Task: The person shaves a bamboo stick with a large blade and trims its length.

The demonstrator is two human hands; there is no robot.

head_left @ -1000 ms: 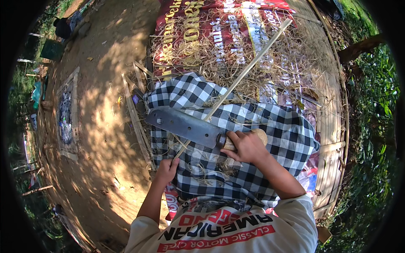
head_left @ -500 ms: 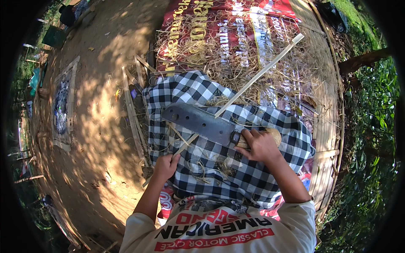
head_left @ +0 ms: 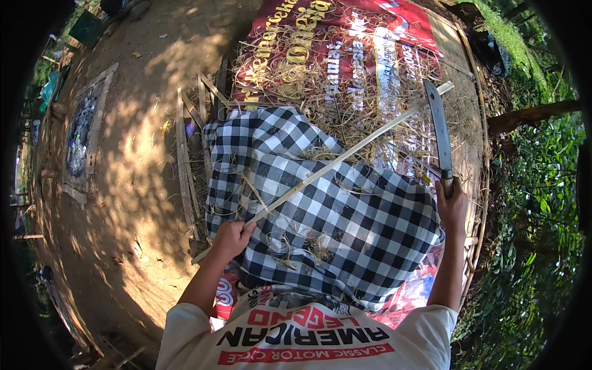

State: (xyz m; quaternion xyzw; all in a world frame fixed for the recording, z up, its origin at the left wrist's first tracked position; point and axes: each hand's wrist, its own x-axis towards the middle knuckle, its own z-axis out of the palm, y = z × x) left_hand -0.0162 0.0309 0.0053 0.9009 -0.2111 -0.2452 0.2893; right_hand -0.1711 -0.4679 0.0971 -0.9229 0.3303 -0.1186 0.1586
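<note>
My left hand (head_left: 232, 238) is closed round a long pale strip of bamboo (head_left: 345, 154) near its lower end. From there the strip slants up to the right, over the black-and-white checked cloth (head_left: 308, 203) that covers my lap. Out at the right, my right hand (head_left: 453, 203) grips the handle of a machete (head_left: 439, 126). Its broad dark blade has several holes and points away from me, its upper part beside the strip's far end. Whether blade and strip touch I cannot tell.
Thin curled shavings (head_left: 277, 74) litter a red printed banner (head_left: 425, 31) ahead of me, spread on a bamboo platform (head_left: 472, 111). Bamboo pieces (head_left: 185, 160) lie along its left side. Bare earth (head_left: 135, 185) stretches left; green plants (head_left: 536, 203) grow at right.
My right hand has swung the machete from across my lap out to the right, its blade now pointing away. The bamboo strip has tilted lower, still in my left hand.
</note>
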